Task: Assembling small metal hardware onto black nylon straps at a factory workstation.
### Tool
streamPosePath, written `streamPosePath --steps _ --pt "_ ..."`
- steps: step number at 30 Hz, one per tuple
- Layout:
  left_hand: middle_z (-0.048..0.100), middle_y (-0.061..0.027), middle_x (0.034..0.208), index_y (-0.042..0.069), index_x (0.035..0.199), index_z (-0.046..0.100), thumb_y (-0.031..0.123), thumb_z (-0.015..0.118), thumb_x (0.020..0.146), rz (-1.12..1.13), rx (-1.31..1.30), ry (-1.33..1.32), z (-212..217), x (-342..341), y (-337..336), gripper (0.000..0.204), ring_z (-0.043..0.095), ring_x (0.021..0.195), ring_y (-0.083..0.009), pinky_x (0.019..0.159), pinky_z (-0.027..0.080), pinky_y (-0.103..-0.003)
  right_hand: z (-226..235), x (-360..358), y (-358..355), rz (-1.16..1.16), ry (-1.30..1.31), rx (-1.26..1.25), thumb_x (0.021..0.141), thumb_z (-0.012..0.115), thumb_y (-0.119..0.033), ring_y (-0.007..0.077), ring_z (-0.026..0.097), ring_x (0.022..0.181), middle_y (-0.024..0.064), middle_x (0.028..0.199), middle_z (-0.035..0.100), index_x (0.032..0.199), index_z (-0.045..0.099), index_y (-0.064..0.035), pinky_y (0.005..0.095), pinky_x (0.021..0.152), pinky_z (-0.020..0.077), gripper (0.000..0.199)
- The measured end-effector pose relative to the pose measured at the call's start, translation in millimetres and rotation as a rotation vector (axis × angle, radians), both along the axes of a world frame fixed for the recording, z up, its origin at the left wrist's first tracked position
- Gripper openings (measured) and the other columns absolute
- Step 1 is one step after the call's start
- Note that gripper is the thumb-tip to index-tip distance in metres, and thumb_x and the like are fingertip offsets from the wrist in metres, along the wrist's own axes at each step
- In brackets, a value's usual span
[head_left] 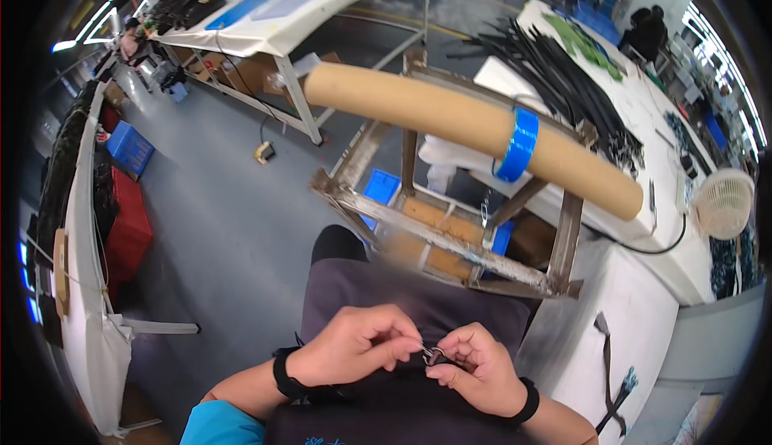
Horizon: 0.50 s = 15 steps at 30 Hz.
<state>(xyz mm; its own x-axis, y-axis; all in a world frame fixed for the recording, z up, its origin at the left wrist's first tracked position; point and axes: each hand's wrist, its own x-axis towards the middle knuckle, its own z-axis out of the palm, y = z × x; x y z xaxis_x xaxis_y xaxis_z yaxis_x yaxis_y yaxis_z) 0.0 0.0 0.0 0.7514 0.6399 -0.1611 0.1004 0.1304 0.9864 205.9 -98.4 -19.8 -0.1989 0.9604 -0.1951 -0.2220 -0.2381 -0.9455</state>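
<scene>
Over my lap, both hands meet at a small metal ring with a dark piece on it (434, 356). My left hand (354, 347) pinches its metal end between thumb and forefinger. From the other side, the fingers of my right hand (481, 371) are closed on the dark part. Its exact kind is too small to make out. Ahead of my knees, a long brown cardboard tube (418, 111) lies across a worn metal frame (450, 240). A shiny blue band (519, 146) circles the tube.
Right of me stands a white-covered table (627, 284) with dark straps (611, 373); black strips (563, 83) and a white basket (724, 204) are farther along. Another white table (289, 23) is ahead. Red (129, 224) and blue crates (130, 147) line the left. People sit far off.
</scene>
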Motion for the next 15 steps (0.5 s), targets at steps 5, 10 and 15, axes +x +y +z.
streamPosePath --steps 5,10,15 --pt "0.061 -0.0012 0.07 0.001 0.09 0.06 0.006 0.064 0.087 0.056 0.041 0.051 -13.3 -3.2 10.1 0.007 0.057 0.057 -0.005 0.051 0.045 -0.019 -24.4 40.1 -13.2 0.101 -0.277 -0.08 0.084 0.068 -0.006 0.0098 0.063 0.07 0.0056 0.082 0.066 0.098 0.056 -0.0003 0.0213 0.066 0.0497 0.02" --pt "0.061 -0.0009 0.068 0.004 0.088 0.06 0.009 0.064 0.087 -0.028 0.067 0.105 -17.3 12.0 4.1 0.007 0.057 0.056 -0.0061 0.051 0.045 -0.021 -9.0 30.2 9.4 0.131 -0.611 0.34 0.07 0.08 -0.028 0.0314 0.049 0.115 0.0163 0.124 0.052 0.122 0.045 -0.001 0.0394 0.099 0.0375 0.068" --pt "0.061 -0.0015 0.07 0.003 0.089 0.06 0.009 0.063 0.088 0.002 0.079 0.087 -21.7 17.0 1.5 0.007 0.056 0.055 -0.0061 0.05 0.044 -0.021 -22.3 0.7 7.5 0.006 -0.573 0.378 0.079 0.072 -0.01 0.0216 0.065 0.073 0.0131 0.096 0.064 0.11 0.052 -0.0013 0.0277 0.058 0.0521 0.038"
